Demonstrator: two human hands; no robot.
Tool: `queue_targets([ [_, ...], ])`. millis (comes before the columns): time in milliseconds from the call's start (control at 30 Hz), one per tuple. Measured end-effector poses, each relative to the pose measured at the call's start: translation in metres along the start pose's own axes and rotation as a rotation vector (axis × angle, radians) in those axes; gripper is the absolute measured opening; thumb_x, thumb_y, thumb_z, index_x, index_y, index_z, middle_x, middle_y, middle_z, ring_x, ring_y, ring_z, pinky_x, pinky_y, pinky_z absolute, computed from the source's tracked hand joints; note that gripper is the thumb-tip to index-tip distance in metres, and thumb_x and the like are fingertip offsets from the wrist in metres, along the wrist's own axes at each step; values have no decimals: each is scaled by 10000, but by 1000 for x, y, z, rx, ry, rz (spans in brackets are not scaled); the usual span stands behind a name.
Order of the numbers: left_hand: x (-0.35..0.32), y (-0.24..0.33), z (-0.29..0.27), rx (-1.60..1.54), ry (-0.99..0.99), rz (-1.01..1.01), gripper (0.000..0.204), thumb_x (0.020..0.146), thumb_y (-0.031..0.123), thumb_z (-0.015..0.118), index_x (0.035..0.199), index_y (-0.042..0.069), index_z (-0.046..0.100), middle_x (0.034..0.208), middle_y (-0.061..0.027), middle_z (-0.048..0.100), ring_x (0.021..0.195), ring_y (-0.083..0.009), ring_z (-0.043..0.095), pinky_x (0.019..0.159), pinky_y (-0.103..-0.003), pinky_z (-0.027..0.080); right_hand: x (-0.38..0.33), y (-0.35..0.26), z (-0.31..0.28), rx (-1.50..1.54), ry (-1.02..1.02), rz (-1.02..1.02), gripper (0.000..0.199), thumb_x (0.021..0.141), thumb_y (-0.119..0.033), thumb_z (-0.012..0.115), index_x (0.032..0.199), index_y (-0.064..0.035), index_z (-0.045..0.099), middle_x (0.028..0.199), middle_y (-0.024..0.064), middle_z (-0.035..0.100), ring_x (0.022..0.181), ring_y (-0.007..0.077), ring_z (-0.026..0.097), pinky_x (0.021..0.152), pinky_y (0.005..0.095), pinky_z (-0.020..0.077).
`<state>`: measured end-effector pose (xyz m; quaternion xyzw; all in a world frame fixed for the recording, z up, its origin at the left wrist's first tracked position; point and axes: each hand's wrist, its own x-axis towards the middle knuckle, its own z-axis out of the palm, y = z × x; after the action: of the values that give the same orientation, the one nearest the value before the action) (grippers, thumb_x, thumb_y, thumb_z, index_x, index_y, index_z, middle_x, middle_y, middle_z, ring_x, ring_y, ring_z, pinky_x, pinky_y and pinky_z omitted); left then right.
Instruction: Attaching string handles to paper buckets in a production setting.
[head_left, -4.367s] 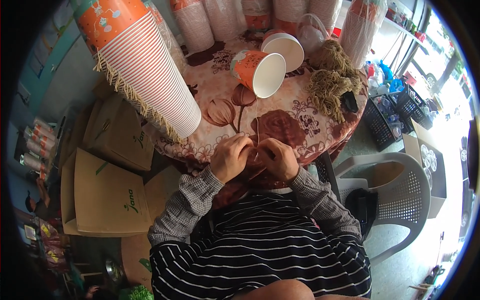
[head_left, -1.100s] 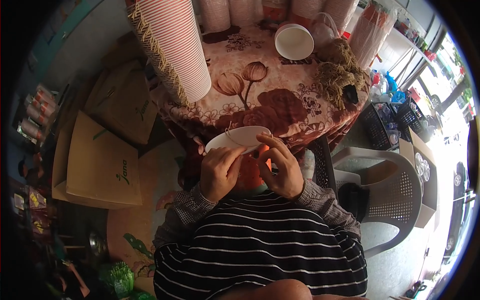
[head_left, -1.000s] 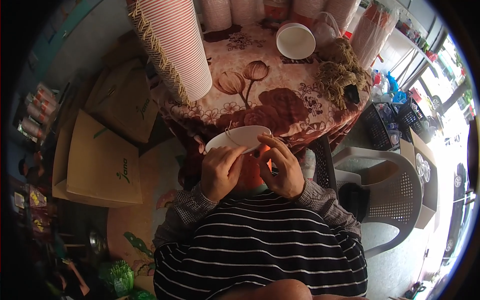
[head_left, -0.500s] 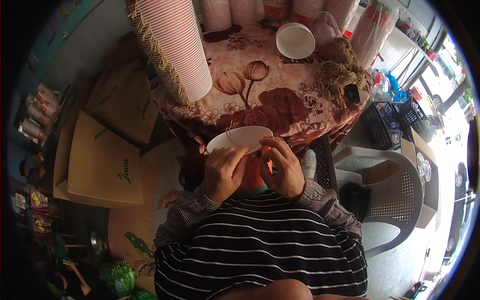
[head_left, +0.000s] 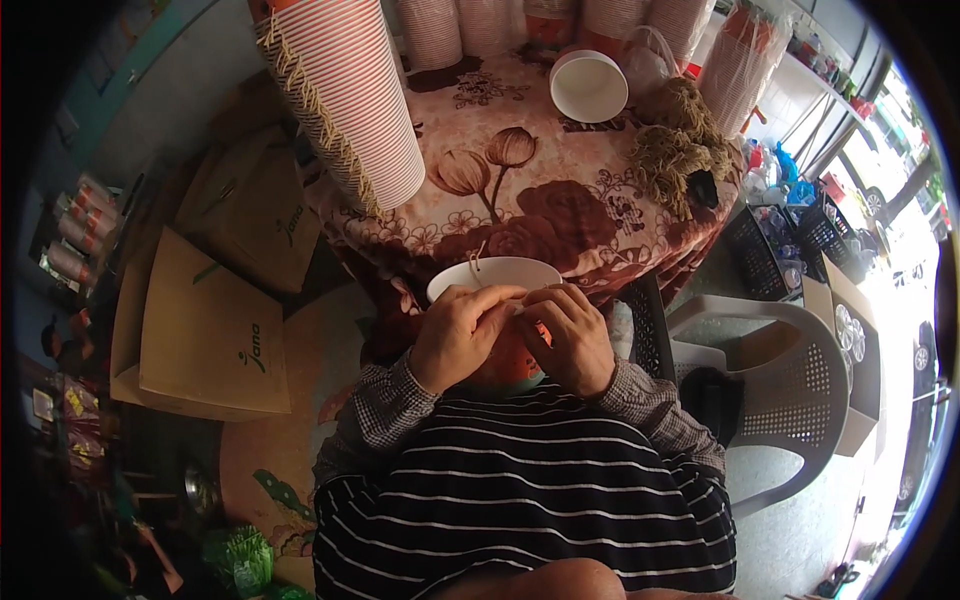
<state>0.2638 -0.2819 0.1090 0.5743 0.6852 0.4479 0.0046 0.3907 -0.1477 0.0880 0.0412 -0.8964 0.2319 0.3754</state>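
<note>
A paper bucket (head_left: 530, 268), white inside and orange with a printed pattern outside, is in front of my body just off the table's near edge. A thin tan cord (head_left: 475, 262) loops at its far rim. My left hand (head_left: 462, 335) is closed at the near rim, its thumb and fingers pinched together. Against it, my right hand (head_left: 572, 340) is closed too, with bent fingers at the same stretch of rim. The fingertips of both hands meet there. Whether they also pinch an end of the cord is hidden.
On the flowered tablecloth (head_left: 480, 215) stand a tall stack of paper buckets (head_left: 365, 110) with cords down its side, a single white bucket (head_left: 588, 88), a bundle of tan cords (head_left: 680, 150) and more stacks behind. Cardboard boxes (head_left: 215, 330) stand left, a plastic chair (head_left: 790, 400) right.
My hands have drawn together at the near rim, the right one shifting toward the left. The bucket has moved slightly right and tilted, and the cord loop at its far side has shifted.
</note>
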Motion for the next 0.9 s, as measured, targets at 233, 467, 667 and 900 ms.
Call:
queue_targets([
  [233,3,1,8,-342,-25,-173,207,850,3,619,1057,-1,623,881,-130,697,819,-204,692,715,-289,549,3,-1,-18,165,-144,98,236,787,-36,651,998,-30,544,961,121,592,838,318,612,699,375,519],
  [467,1,-6,17,-355,92,-189,249,839,4,647,1086,-1,608,948,-108,687,869,-162,680,716,-267,555,10,7,-39,166,-213,175,317,777,16,646,1079,-16,556,1092,128,616,955,314,636,780,356,536],
  [667,4,-6,25,-457,152,-180,248,836,8,659,1080,5,617,989,-90,680,875,-149,670,719,-256,541,9,20,-31,-79,-83,-3,269,748,-23,635,1014,-8,591,1013,102,618,970,301,613,786,362,532],
  [900,2,-9,31,-503,150,-176,335,855,-4,634,1180,21,555,908,-98,685,863,-151,664,765,-266,518,1,15,-9,315,35,327,219,834,16,621,1050,0,586,915,99,661,802,201,660,684,281,535],
])
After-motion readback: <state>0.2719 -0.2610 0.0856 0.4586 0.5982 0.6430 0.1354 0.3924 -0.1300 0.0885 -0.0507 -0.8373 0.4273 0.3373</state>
